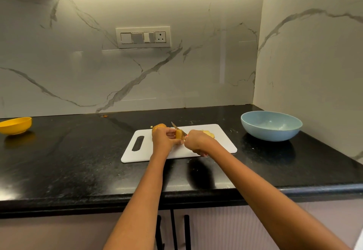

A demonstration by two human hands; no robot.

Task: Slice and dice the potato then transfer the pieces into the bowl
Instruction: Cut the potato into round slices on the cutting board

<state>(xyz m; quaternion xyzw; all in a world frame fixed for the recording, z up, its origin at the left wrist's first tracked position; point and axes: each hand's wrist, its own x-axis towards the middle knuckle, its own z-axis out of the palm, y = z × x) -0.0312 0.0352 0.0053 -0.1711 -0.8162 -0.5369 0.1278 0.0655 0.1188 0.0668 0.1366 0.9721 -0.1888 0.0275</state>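
Head view: your left hand (164,137) grips the potato (179,134) on the cutting board (220,143); your right hand (197,141) grips the knife (177,128), mid-slice. Next, steady strokes, fingertips clear; the bowl (272,126) waits right.

You've got no readable text, label, brand name or number anywhere in this head view. The switch plate (143,37) on the marble wall carries blank rockers and a bare three-pin socket, no markings you could read.
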